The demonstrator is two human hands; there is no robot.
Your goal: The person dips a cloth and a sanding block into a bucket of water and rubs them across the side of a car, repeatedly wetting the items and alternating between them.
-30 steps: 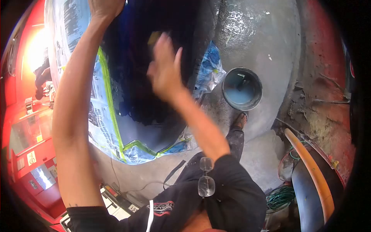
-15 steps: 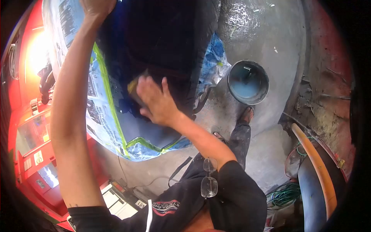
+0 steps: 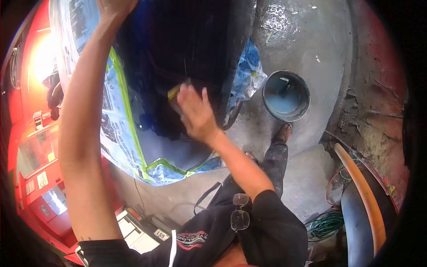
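My right hand presses a small yellow-edged sanding pad against the dark, glossy wet car panel. The palm and fingers cover most of the pad. My left hand is at the top edge of the view, by the panel's upper left side; its fingers are cut off from sight. Green masking tape and printed plastic sheeting border the panel on the left and bottom.
A bucket of cloudy water stands on the wet floor to the right, near my foot. At left is a red vehicle. A green cord and an orange curved part lie at lower right.
My right hand has slid to the right across the panel with the sanding pad. My left arm has barely moved.
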